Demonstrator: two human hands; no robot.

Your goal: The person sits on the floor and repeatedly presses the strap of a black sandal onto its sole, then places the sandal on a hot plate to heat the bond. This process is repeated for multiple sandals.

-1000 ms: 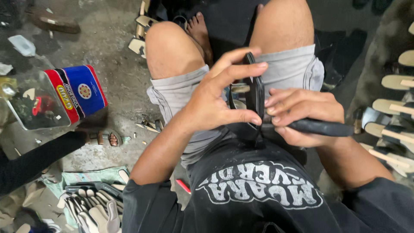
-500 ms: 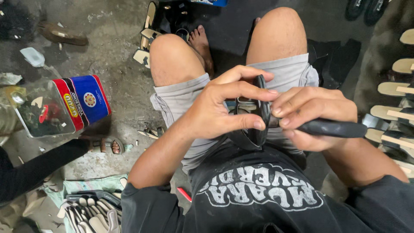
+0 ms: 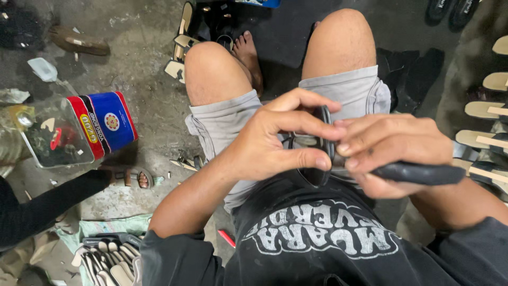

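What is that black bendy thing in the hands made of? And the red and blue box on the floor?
The black strap held by the left hand and right hand looks like rubber or soft plastic: smooth, dull black, curving where the fingers press it. The red and blue tin looks like printed metal, glossy with crisp edges, though coated card cannot be ruled out.

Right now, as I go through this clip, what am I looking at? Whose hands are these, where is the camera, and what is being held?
The camera sits on a seated person's head and looks down at their lap. Both bare hands meet over the grey shorts. The left hand pinches a black sandal sole set on edge; the right hand has its grip on a black strap and touches the sole too. On the concrete floor lie a red-and-blue tin, stacked soles at lower left and pale soles at right.
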